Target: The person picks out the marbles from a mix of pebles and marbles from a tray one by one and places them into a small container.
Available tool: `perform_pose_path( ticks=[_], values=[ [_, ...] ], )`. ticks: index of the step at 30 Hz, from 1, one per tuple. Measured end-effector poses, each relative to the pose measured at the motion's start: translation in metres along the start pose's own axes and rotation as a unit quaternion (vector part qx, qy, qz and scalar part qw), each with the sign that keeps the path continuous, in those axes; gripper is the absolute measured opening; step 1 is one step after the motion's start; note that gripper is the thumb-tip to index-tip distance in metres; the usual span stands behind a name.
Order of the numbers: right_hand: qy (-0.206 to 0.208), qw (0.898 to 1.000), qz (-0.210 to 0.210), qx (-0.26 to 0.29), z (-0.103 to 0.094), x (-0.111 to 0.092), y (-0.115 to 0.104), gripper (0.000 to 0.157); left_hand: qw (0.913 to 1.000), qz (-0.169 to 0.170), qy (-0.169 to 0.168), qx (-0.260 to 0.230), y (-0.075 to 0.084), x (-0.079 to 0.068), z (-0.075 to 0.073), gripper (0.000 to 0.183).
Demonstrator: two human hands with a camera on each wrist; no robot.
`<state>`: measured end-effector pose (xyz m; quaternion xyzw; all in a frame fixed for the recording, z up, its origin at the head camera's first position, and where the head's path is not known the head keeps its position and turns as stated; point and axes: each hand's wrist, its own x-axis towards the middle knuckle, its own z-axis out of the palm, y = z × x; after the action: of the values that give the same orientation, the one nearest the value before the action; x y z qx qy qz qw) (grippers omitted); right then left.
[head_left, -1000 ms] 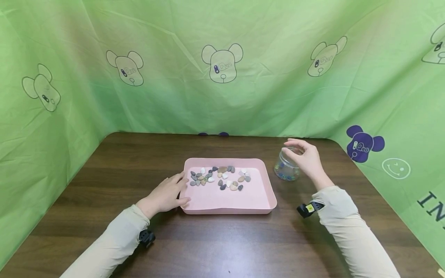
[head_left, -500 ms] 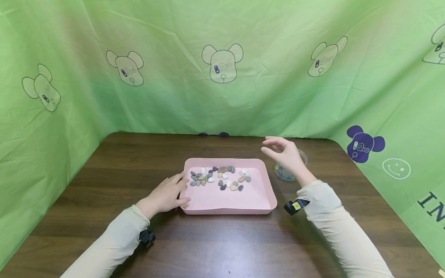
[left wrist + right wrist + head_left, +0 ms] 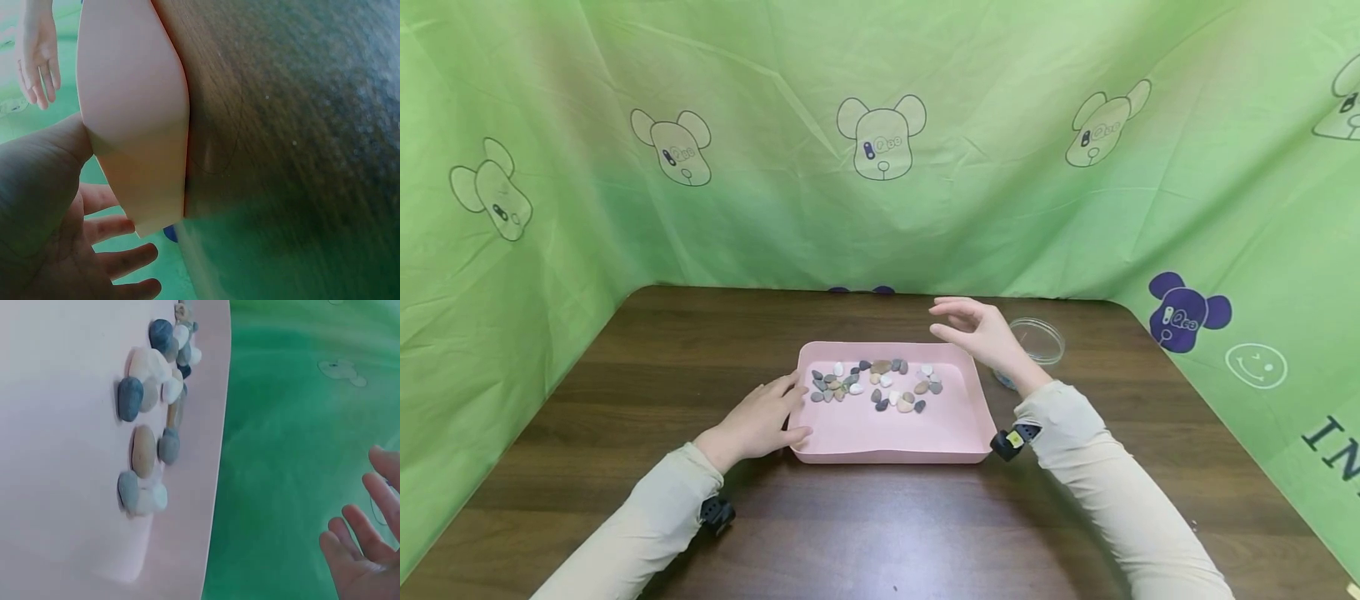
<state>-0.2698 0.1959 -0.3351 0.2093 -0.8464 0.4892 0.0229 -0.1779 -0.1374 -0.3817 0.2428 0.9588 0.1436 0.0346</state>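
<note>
A shallow pink tray (image 3: 891,429) lies on the table with several grey, white and tan pebbles (image 3: 880,367) in its farther part. My left hand (image 3: 758,418) rests at the tray's left rim; in the left wrist view its fingers (image 3: 128,259) are spread and fairly straight beside the tray wall (image 3: 134,125). Over the tray's back right corner hovers my right hand (image 3: 985,337), thumb and fingers apart. Nothing shows between its fingers (image 3: 359,534) in the right wrist view. Just behind that hand stands a clear glass jar (image 3: 1047,352), partly hidden by the hand and wrist.
The dark wooden table (image 3: 700,350) carries the tray and jar. Green cloth (image 3: 760,225) printed with bear heads hangs at its back and sides.
My right hand has moved left from over the jar's mouth to above the tray's back right corner. My left hand, the tray and the pebbles have kept their places.
</note>
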Motion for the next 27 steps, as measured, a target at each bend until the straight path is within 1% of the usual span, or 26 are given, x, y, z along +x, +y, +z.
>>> perform_pose_path(
  ticks=[6,14,19,27],
  values=[
    [-0.025,0.999,-0.015,0.021,0.012,0.007,-0.002,0.033,1.0000,0.003,0.003,0.000,0.000,0.000,0.000,0.058],
    [-0.064,0.997,-0.042,0.013,0.024,0.015,-0.001,0.029,1.0000,0.000,-0.001,0.003,-0.001,0.001,0.001,0.059],
    [-0.090,0.994,-0.056,0.023,0.031,0.020,0.000,0.028,1.0000,0.002,0.000,0.005,-0.002,0.001,0.002,0.060],
    [-0.135,0.989,-0.052,0.041,0.039,0.030,0.001,0.027,1.0000,0.003,0.000,0.008,-0.002,0.002,0.002,0.059]
  ],
)
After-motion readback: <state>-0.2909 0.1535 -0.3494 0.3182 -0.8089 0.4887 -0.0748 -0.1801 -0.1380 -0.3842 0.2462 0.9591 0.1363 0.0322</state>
